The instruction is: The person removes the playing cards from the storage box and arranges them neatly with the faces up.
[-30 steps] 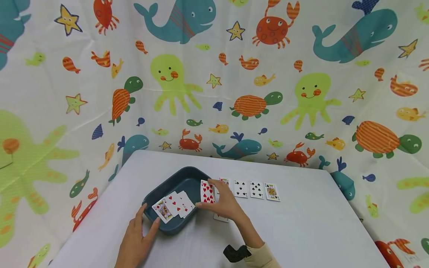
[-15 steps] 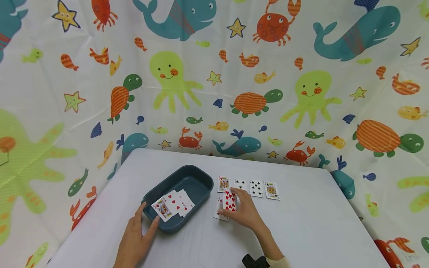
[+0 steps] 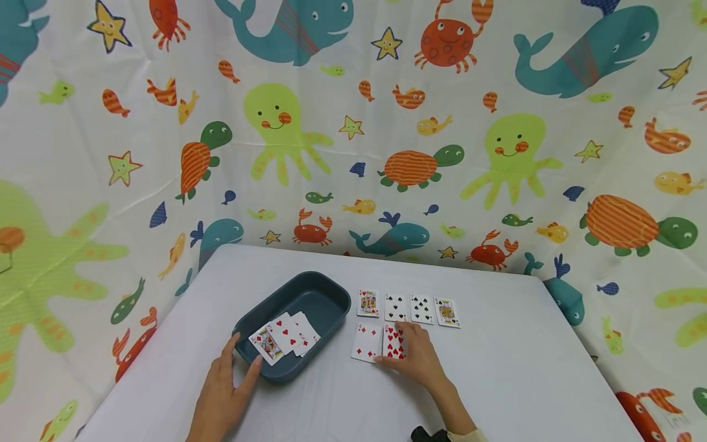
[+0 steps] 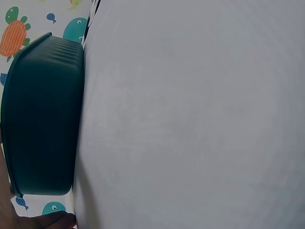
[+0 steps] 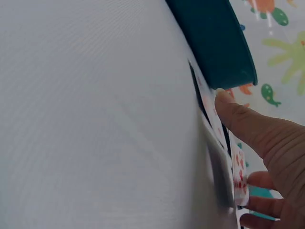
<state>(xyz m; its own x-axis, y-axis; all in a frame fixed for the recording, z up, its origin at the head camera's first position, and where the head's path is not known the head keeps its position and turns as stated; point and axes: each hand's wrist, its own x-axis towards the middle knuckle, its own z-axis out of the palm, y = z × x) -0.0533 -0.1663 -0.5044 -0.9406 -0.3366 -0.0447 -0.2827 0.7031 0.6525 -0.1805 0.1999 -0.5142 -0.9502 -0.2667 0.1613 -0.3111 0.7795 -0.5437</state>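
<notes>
My right hand [image 3: 417,359] holds a hearts playing card [image 3: 393,339] by its edges, thumb at the lower left corner and a finger at the top. That card is low over the table, just right of a diamonds card [image 3: 366,341] lying face up. In the right wrist view, the thumb [image 5: 238,112] is extended and the other fingers curl behind the hearts card [image 5: 239,176]. My left hand [image 3: 223,387] rests at the near left corner of a dark teal tray [image 3: 326,310], thumb and fingers spread along its rim. Inside the tray are a face card [image 3: 266,346] and several red-suit cards [image 3: 285,332].
Behind the right hand runs a row of face-up cards: a red face card [image 3: 367,303], two spades cards [image 3: 422,309] and another face card [image 3: 447,312]. The white-covered table [image 3: 513,356] ends at a curtain [image 3: 353,202] printed with sea animals.
My right hand has carried the hearts card from beside the tray rightward, past the diamonds card, and lowered it to that card's right. The left hand stays at the tray.
</notes>
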